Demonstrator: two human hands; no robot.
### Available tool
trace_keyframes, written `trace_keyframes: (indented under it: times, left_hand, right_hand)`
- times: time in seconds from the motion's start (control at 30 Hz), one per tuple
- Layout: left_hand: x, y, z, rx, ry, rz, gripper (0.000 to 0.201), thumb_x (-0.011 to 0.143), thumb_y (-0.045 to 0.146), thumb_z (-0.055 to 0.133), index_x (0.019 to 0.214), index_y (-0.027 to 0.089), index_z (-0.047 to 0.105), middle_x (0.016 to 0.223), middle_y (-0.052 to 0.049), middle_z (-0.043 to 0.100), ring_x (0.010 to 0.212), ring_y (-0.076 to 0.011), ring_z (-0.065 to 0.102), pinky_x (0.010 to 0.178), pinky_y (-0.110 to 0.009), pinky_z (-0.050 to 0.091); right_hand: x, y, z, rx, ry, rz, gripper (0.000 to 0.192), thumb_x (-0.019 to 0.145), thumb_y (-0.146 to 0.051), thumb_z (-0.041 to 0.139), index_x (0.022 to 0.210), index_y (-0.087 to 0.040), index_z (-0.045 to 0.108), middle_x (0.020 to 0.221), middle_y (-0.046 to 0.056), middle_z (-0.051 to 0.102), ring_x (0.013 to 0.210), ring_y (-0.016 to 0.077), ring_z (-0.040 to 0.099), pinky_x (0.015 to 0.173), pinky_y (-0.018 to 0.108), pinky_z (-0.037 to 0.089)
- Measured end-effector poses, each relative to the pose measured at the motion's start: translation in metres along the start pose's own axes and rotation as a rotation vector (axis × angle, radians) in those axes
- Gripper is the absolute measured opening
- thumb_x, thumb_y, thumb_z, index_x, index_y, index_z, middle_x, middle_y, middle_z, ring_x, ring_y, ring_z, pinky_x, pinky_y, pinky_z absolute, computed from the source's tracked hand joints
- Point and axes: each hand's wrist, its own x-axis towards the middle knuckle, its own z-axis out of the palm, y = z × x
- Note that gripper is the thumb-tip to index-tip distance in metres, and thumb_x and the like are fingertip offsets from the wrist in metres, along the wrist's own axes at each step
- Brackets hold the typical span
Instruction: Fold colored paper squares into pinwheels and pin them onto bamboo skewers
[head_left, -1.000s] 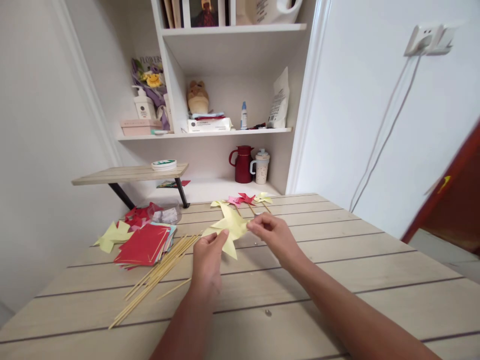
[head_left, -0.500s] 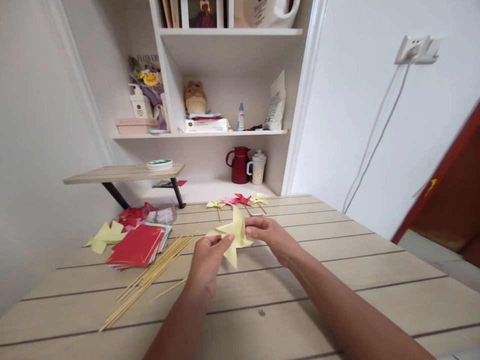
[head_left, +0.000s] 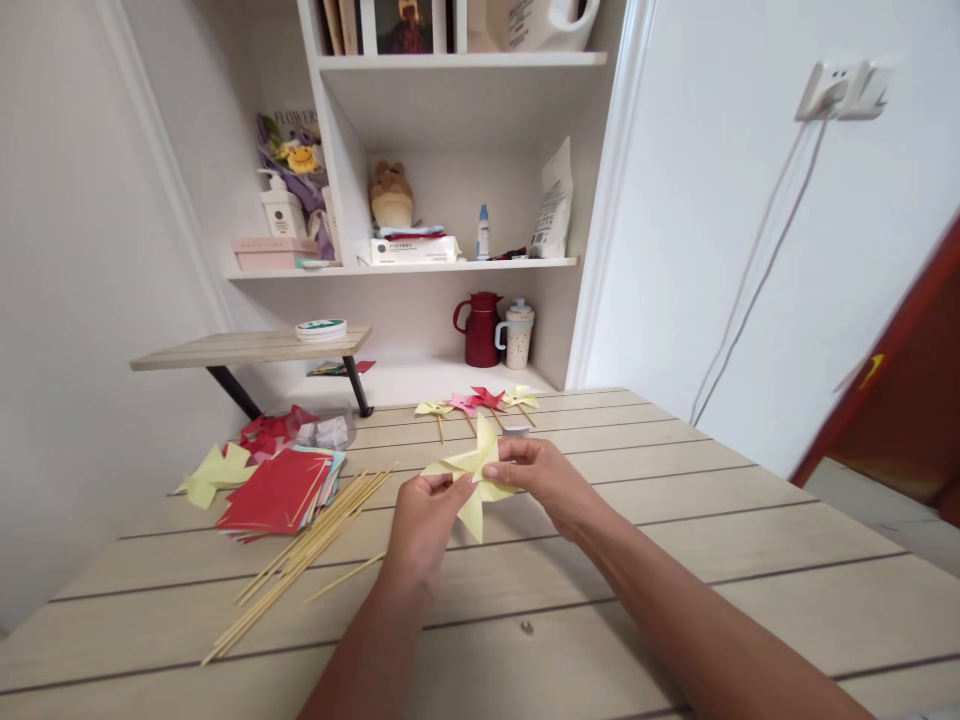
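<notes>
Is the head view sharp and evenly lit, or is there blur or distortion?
Head view: soft, even light, no glare; the yellow paper pinwheel and both hands, left hand and right hand, look sharp; wide-angle lens bends the shelf and wall edges outward.

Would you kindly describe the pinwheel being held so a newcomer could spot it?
On the wooden table, find the left hand and right hand meeting near its middle. Between them is a pale yellow paper pinwheel; unlike the small pinwheels behind, it has no stick.
</notes>
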Motion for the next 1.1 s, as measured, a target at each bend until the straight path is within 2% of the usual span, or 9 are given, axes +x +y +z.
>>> trace_keyframes:
  times: [0.33,0.67,0.8,0.97,1.1]
  left_hand:
    - [-0.0025,0.0015,0.0024,0.041,0.047,0.009,0.041,0.059,0.039,0.088,0.088,0.012,0.079,0.083,-0.012,0.078,0.088,-0.0292,0.072,0.074,-0.033,0.052]
    - [0.0016,-0.0018,0.0014,0.101,0.064,0.051,0.036,0.061,0.037,0.086,0.087,0.012,0.079,0.081,-0.010,0.077,0.078,-0.0232,0.071,0.072,-0.030,0.052]
    - [0.0016,-0.0039,-0.0009,0.123,0.069,0.065,0.034,0.063,0.037,0.084,0.085,0.012,0.079,0.078,-0.010,0.077,0.076,-0.0224,0.070,0.070,-0.029,0.051]
    - [0.0012,-0.0030,-0.0011,0.126,0.100,0.080,0.033,0.063,0.037,0.083,0.084,0.011,0.079,0.078,-0.010,0.077,0.077,-0.0227,0.070,0.071,-0.029,0.051]
    - [0.0011,-0.0018,0.0007,0.112,0.099,0.075,0.033,0.064,0.036,0.083,0.085,0.011,0.078,0.079,-0.011,0.077,0.078,-0.0234,0.071,0.072,-0.030,0.052]
  right_hand:
    - [-0.0015,-0.0010,0.0015,0.002,-0.002,-0.001,0.026,0.062,-0.034,0.083,0.067,-0.016,0.065,0.062,-0.003,0.057,0.061,0.0105,0.043,0.062,0.026,0.030]
    - [-0.0006,-0.0012,0.0002,-0.004,-0.001,0.019,0.026,0.060,-0.034,0.084,0.065,-0.016,0.066,0.060,-0.004,0.054,0.060,0.0108,0.043,0.062,0.026,0.030]
    - [-0.0011,-0.0009,-0.0018,0.001,-0.030,0.024,0.022,0.062,-0.032,0.084,0.068,-0.017,0.068,0.063,-0.004,0.058,0.064,0.0119,0.046,0.065,0.027,0.033]
    - [-0.0021,-0.0009,-0.0030,0.073,-0.115,0.037,0.025,0.063,-0.032,0.086,0.077,-0.017,0.071,0.075,0.000,0.067,0.075,0.0154,0.057,0.079,0.031,0.039]
    - [-0.0012,0.0011,-0.0033,0.067,-0.101,0.027,0.027,0.065,-0.037,0.085,0.076,-0.017,0.071,0.072,-0.001,0.065,0.071,0.0141,0.054,0.075,0.029,0.038]
